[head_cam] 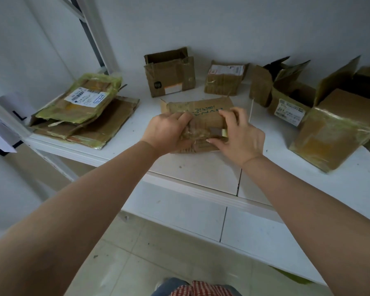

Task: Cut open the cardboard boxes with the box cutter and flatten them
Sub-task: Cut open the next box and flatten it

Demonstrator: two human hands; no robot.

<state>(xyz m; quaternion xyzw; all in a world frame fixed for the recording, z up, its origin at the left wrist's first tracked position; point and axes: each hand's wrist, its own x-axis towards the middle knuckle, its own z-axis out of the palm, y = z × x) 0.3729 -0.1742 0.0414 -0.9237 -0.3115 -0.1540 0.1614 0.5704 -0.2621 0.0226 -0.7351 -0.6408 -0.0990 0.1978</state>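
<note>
White shelf surface against a pale wall. At centre, flattened brown cardboard box with teal lettering, gripped by left hand and right hand, fingers curled round its crumpled taped near edge. Left, stack of flattened tape-wrapped boxes; behind and right, open brown boxes.

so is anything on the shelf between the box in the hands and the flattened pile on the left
Nothing visible is. The shelf between the held box, gripped by the left hand and right hand, and the flattened pile shows only bare white surface.
</note>
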